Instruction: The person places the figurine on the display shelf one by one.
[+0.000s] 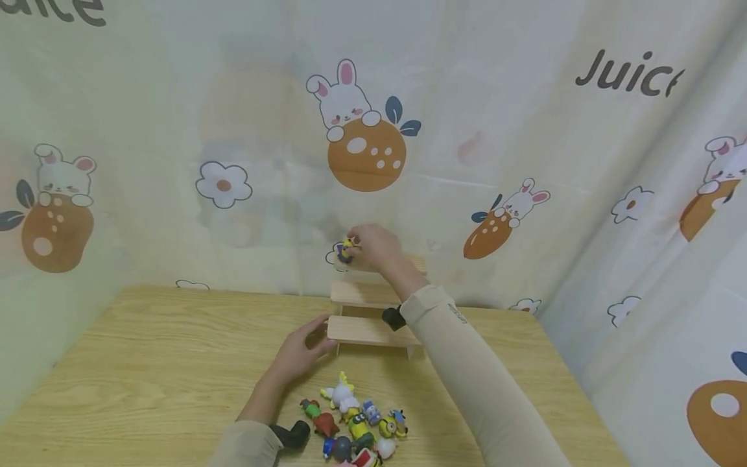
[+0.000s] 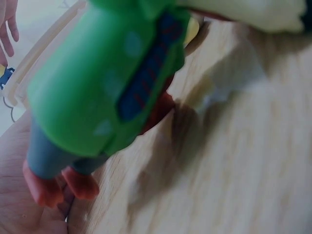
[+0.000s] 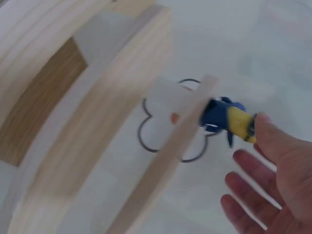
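My right hand is at the top step of a three-step wooden stand. Its thumb and index finger pinch the head of a small yellow and blue minion figurine, the other fingers spread apart. The figurine's blue lower end meets the top board's edge in the right wrist view. My left hand holds the left end of the lowest step, thumb toward the front. Close to the left wrist camera lies a green figurine with grey legs and red feet, partly covering that hand there.
Several small toy figurines lie in a pile on the wood-grain table, in front of the stand and beside my left wrist. A pale printed curtain hangs right behind the stand and along the sides.
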Tool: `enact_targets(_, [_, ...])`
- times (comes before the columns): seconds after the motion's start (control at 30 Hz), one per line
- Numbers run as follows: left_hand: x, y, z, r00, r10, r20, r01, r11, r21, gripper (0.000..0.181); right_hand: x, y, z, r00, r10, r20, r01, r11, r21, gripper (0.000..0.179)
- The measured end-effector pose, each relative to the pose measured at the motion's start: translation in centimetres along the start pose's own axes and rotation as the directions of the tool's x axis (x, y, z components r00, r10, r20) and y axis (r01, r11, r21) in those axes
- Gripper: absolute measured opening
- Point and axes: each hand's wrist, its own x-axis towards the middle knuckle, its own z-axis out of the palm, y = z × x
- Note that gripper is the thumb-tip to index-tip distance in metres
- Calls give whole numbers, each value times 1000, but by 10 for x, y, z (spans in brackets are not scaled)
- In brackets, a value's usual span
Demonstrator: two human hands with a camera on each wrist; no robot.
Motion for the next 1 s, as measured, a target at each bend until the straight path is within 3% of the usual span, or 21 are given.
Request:
enact_targets(0.17, [-1,0,3,1000,-1,9,1,1000,4,68,-16,7,-12,994,64,-88,-54,992,110,47])
enact_targets(0.37, [-1,1,2,1000,11,2,-11,1000,17,69,-56,16,-16,981,65,-185,-18,970,243,47])
enact_targets(0.53, [-2,1,-3,1000,9,2,-9,999,37,69,-96,23,0,981,94,-171,-39,953,300,42])
enact_targets(0.7, [-2,0,-6,1000,-8,6,8,999,37,70,-129,30,23,975,175,-139,-118,932,343,42])
enact_targets(0.87, [1,1,-7,1000,-12,16,12,999,43,71,-148,38,40,942,294,-162,-208,890,405,41])
enact_targets(1.0, [2,0,-4,1000,-21,21,20,999,50,71,-154,40,50,935,317,-161,-226,880,418,40])
